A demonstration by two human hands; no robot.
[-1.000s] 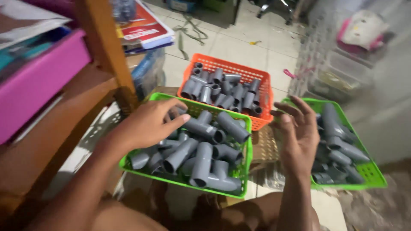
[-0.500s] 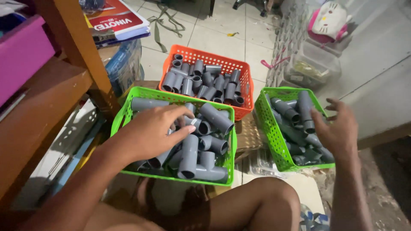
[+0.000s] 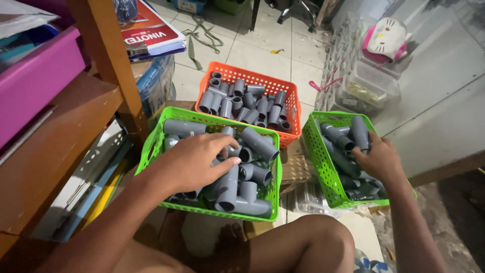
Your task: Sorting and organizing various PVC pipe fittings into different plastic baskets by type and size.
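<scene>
Head view, left to right: my left hand lies loosely spread, gripping nothing, on grey pipe tees heaped in the near green basket, while my right hand, fingers curled, closes on a grey fitting in the right green basket, both within reach.

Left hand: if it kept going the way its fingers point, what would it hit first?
Probably the grey tee fitting just beyond the left hand, inside the nearer green basket; depth is hard to judge.
</scene>
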